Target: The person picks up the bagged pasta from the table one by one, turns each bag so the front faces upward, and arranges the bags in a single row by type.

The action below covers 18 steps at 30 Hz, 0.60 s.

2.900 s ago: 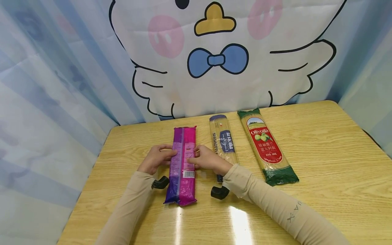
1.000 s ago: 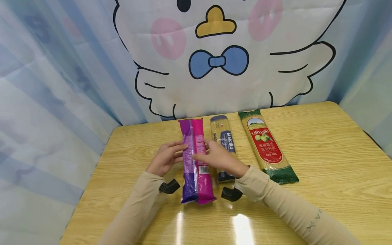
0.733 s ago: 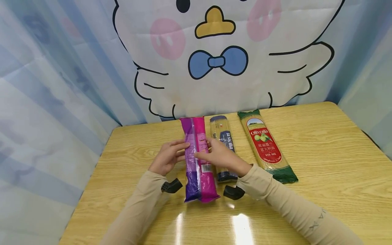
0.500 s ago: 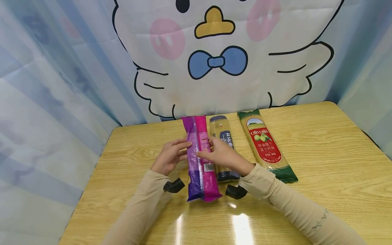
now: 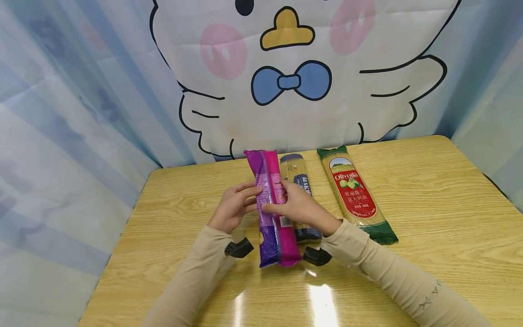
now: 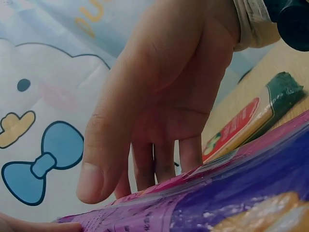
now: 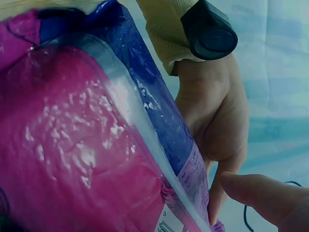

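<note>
A long pink and purple plastic packet (image 5: 282, 243) lies lengthwise between my hands, its seam and barcode facing up; its contents are hidden. My left hand (image 5: 234, 206) holds its left edge, thumb on top. My right hand (image 5: 304, 208) grips the right edge, thumb over the top face and other fingers down the side. In the left wrist view, the right hand (image 6: 164, 92) reaches down the packet's far side. The right wrist view has the left hand (image 7: 215, 111) behind the packet. Just right of it is a spaghetti pack (image 5: 291, 168) with dark blue ends, partly covered by my right hand.
A larger spaghetti pack (image 5: 353, 193) with green ends and a red label lies slanted farther right. The wooden table (image 5: 441, 204) meets a printed curtain (image 5: 306, 122) at the back. A black wrist camera (image 5: 239, 248) sits below the left hand.
Both hands have carried the pink and purple packet rightward and slightly toward the back, and it now sits close beside the blue-ended spaghetti pack, turned a little. The other packs have stayed put.
</note>
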Available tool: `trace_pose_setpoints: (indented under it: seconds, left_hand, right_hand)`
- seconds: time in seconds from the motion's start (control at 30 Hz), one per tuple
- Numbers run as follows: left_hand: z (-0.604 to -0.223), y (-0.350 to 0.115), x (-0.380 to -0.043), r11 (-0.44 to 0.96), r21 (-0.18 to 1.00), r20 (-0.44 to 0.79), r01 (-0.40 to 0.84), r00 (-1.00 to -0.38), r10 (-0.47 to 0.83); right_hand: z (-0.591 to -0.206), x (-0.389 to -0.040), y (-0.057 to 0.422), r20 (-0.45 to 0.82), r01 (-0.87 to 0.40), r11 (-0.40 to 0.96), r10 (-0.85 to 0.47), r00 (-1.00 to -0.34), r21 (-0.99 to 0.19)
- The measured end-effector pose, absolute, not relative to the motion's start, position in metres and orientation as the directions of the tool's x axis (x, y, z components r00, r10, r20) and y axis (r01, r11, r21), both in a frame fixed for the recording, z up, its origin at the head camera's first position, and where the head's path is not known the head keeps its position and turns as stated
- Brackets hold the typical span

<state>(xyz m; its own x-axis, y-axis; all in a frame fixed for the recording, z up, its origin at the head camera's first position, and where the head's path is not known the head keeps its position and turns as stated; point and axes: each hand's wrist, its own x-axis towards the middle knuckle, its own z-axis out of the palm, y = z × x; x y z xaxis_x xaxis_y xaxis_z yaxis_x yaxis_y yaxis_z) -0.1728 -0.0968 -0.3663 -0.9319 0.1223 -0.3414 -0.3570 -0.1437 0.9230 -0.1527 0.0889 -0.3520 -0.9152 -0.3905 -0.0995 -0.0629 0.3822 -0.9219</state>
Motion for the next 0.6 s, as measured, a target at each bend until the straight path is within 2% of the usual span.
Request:
trace_pose_setpoints:
  seconds: [0.6]
  left_hand:
    - [-0.3652, -0.0907, -0.1707, -0.203, 0.919, -0.325, -0.338, -0.941, 0.094]
  right_hand:
    - [-0.3592, -0.1531, 0.0868, -0.071, -0.072, 0.394, -0.335, -0.940, -0.916]
